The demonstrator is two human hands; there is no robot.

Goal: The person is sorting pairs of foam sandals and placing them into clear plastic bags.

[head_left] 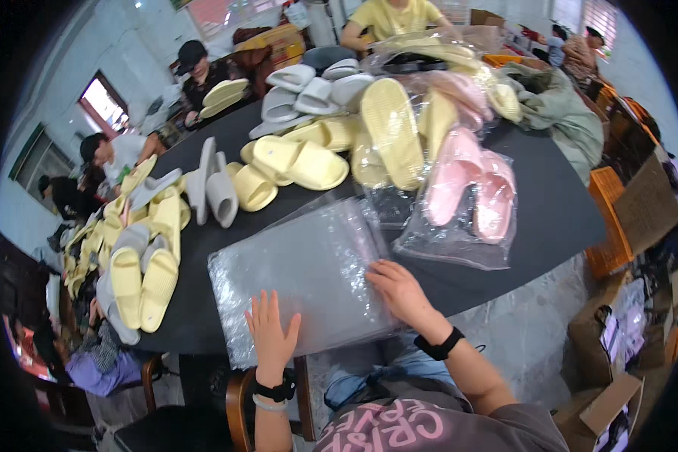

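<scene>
The left hand [270,331] was laid flat with fingers spread on the near edge of the clear plastic bag [301,275], and the right hand [399,290], also open, was pressed on its right side. The bag, with grey slippers inside, lay on the black table [550,211] just before the person. Smoothing would best be done by even outward strokes, so that trapped air was pushed toward the open end without the pink bagged pair [471,192] beyond being disturbed.
</scene>
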